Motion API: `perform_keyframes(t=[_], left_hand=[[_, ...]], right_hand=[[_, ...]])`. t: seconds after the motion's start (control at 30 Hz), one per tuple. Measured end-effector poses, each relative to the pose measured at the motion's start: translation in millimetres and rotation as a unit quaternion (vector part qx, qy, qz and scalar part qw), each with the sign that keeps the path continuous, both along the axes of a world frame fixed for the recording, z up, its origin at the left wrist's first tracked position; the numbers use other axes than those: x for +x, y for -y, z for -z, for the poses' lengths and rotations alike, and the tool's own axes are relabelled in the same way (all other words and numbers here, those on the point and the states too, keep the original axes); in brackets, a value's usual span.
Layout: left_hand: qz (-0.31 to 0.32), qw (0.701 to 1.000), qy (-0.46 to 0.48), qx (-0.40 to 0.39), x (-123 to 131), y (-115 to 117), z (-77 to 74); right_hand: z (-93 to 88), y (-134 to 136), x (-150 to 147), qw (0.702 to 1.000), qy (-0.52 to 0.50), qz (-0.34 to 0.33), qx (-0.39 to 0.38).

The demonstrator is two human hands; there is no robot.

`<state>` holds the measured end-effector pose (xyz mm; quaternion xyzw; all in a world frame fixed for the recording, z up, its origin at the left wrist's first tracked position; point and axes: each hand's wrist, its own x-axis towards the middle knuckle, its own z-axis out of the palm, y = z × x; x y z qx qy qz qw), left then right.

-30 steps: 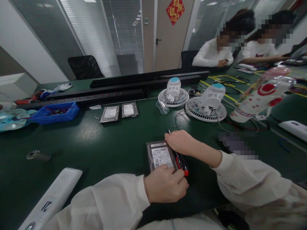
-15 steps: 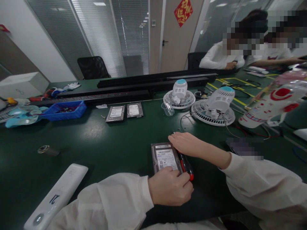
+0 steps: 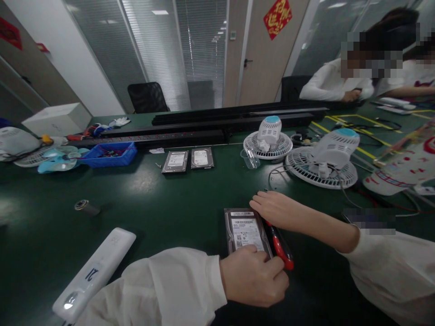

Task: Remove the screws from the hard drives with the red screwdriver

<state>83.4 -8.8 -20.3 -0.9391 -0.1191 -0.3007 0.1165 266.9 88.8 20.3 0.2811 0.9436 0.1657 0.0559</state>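
A hard drive [image 3: 245, 231] with a white label lies on the green table in front of me. Curled over its near end is my left hand [image 3: 256, 277], closed, with its knuckles close to a tool handle. My right hand [image 3: 277, 209] is at the drive's far right corner, fingers together and bent downward. From under it, along the drive's right side, runs the red-and-black handle of what looks like a screwdriver [image 3: 281, 248]. My right hand hides the tool's front end. Two more hard drives, one on the left [image 3: 175, 162] and one on the right [image 3: 202, 158], lie farther back.
Two white fan parts [image 3: 270, 136] [image 3: 328, 165] and a clear plastic cup [image 3: 250, 159] stand behind my right hand. Leftward are a blue tray [image 3: 110, 155], a metal cylinder [image 3: 86, 207] and a white device marked 21 [image 3: 97, 271]. Two people sit at the back right.
The view has swung left, so everything appears farther right. More red now shows on the tool handle, where black faced up before. Both hands stay at the drive.
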Motion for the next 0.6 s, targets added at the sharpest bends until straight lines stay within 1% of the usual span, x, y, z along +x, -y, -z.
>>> perform_keyframes(t=[0.13,0.23,0.37,0.6], left_hand=[[0.001,1.0,-0.007,-0.001,0.7,-0.7,1.4],[0.002,1.0,0.008,-0.002,1.4,-0.4,2.1],[0.004,1.0,0.024,-0.006,1.8,-0.1,1.1],[0.008,1.0,0.015,-0.005,0.7,-1.5,-0.7]], right_hand=[[-2.9,2.7,0.2,1.0,-0.01,-0.004,0.012],[-4.4,3.1,1.6,1.0,-0.016,-0.013,0.014],[-4.3,0.7,3.1,0.999,-0.018,-0.033,0.017],[-5.2,-2.5,4.1,0.997,-0.018,-0.078,0.012]])
